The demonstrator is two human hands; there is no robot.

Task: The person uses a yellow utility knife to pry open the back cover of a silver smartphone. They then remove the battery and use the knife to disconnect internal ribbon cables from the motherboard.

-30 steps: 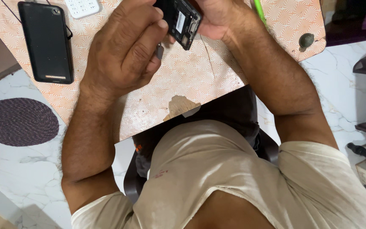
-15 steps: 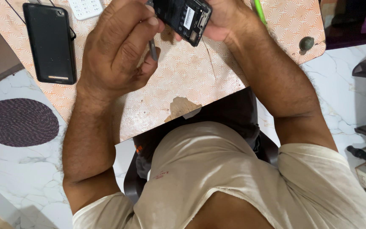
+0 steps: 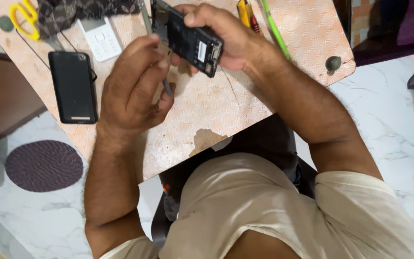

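Note:
My right hand point(image 3: 226, 41) grips an opened black phone point(image 3: 188, 38) with its inner parts showing, tilted above the patterned table top point(image 3: 207, 110). My left hand point(image 3: 132, 88) is closed around a thin metal tool point(image 3: 167, 88), whose shaft runs up beside the phone's left edge. The tool's tip lies behind the phone and my fingers, hidden.
A black phone back cover point(image 3: 73, 86) lies at the left. Behind it are a white keypad phone point(image 3: 100, 37), yellow-handled scissors point(image 3: 25, 21) and a dark patterned cloth point(image 3: 82, 9). A green stick point(image 3: 275, 29) and yellow-handled tools point(image 3: 245, 12) lie at the back right. A dark round mat point(image 3: 44, 165) is on the marble floor.
The view has tipped so more of the table's far side shows. The opened phone has turned more lengthwise in my right hand, and my left hand has shifted lower along the tool.

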